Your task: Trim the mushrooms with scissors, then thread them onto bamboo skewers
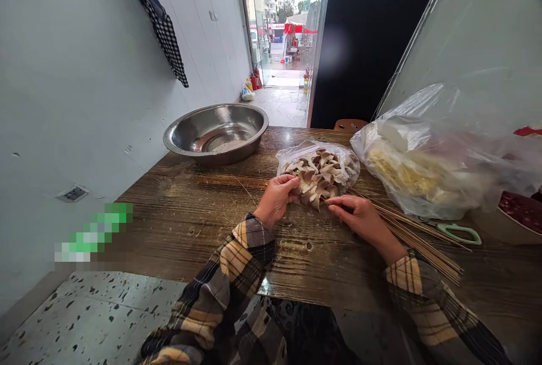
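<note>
A clear plastic bag (292, 154) lies open on the wooden table, with a heap of grey-brown oyster mushrooms (319, 173) in it. My left hand (277, 198) is closed at the heap's near left edge, its thumb and fingers pinching an oyster mushroom. Just right of the lowest caps, my right hand (362, 219) has its thumb and forefinger pinched together. What sits between those fingertips is too small to make out. A loose bundle of thin bamboo skewers (423, 245) runs under and beyond my right wrist.
A wide steel basin (215, 153) stands at the table's far left. On the right are a bulky clear bag with yellowish food (406, 170), green-handled scissors (459, 235) and a container of dark red food (523, 212). The wooden table (178, 224) meets a wall at left.
</note>
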`<action>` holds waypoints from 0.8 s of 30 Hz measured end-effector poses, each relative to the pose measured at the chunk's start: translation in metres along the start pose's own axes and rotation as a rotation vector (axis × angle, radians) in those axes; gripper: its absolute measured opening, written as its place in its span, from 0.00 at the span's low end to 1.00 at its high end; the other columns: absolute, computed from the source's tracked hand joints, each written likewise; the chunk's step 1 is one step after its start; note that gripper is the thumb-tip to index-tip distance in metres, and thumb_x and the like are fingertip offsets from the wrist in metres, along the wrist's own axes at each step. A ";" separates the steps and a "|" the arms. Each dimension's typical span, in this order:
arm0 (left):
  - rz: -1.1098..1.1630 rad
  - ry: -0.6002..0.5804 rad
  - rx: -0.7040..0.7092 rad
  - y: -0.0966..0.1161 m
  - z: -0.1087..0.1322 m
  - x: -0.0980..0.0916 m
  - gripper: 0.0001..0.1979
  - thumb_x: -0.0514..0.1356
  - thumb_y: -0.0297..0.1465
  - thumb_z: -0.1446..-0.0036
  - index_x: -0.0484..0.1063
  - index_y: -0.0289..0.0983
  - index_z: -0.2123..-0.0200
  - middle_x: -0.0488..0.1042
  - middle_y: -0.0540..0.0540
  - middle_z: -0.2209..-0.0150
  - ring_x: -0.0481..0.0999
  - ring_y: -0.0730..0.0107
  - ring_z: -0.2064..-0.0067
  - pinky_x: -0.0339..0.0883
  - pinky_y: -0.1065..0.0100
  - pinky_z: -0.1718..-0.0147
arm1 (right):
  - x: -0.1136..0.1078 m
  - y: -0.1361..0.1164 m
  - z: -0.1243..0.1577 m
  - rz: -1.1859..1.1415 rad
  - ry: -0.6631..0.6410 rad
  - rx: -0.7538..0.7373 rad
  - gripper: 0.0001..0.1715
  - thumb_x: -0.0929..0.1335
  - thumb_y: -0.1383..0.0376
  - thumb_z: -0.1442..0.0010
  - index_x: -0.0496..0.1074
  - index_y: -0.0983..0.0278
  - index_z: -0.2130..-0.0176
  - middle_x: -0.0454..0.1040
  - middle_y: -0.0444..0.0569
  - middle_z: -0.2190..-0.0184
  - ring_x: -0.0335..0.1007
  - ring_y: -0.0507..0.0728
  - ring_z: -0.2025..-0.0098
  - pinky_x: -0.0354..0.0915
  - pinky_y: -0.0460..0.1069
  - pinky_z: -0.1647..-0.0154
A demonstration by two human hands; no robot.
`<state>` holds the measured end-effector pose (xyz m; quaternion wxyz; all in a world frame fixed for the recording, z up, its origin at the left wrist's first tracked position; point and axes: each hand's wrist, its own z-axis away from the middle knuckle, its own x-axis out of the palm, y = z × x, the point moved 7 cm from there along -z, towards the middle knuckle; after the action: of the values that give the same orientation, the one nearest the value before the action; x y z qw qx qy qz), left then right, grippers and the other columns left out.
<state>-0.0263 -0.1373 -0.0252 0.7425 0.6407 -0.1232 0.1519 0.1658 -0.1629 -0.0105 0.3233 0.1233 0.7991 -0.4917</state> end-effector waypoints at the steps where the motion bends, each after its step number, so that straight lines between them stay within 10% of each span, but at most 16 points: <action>1: 0.009 0.014 0.011 0.002 0.000 -0.002 0.18 0.72 0.37 0.65 0.71 0.32 0.75 0.66 0.53 0.79 0.64 0.80 0.78 0.64 0.75 0.79 | -0.001 0.000 0.000 0.005 -0.005 -0.013 0.14 0.66 0.59 0.40 0.79 0.61 0.59 0.80 0.49 0.64 0.75 0.57 0.63 0.66 0.50 0.61; 12: 0.144 -0.071 -0.004 0.001 0.000 0.006 0.07 0.62 0.30 0.49 0.71 0.32 0.66 0.76 0.44 0.67 0.77 0.71 0.70 0.73 0.65 0.67 | -0.019 0.001 0.003 0.007 0.257 -0.031 0.13 0.66 0.60 0.38 0.78 0.63 0.61 0.78 0.49 0.66 0.74 0.56 0.64 0.66 0.50 0.62; 18: -0.178 -0.583 -0.146 -0.025 0.029 0.051 0.08 0.60 0.28 0.51 0.74 0.32 0.66 0.77 0.43 0.68 0.75 0.74 0.74 0.72 0.70 0.73 | -0.027 -0.026 -0.012 0.107 0.288 -0.070 0.14 0.66 0.60 0.38 0.79 0.62 0.61 0.78 0.50 0.65 0.74 0.57 0.62 0.66 0.51 0.60; 24: -0.343 -1.121 -0.281 -0.059 0.083 0.094 0.09 0.69 0.31 0.58 0.77 0.38 0.70 0.76 0.48 0.75 0.77 0.66 0.74 0.71 0.68 0.79 | 0.017 -0.084 -0.050 0.249 -0.089 -0.220 0.13 0.65 0.62 0.38 0.80 0.59 0.62 0.79 0.48 0.67 0.73 0.56 0.66 0.64 0.50 0.64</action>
<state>0.0841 -0.2212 -0.0311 0.6559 0.5295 -0.4098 -0.3486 0.0895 -0.1627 0.0530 0.4284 0.1635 0.8115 -0.3622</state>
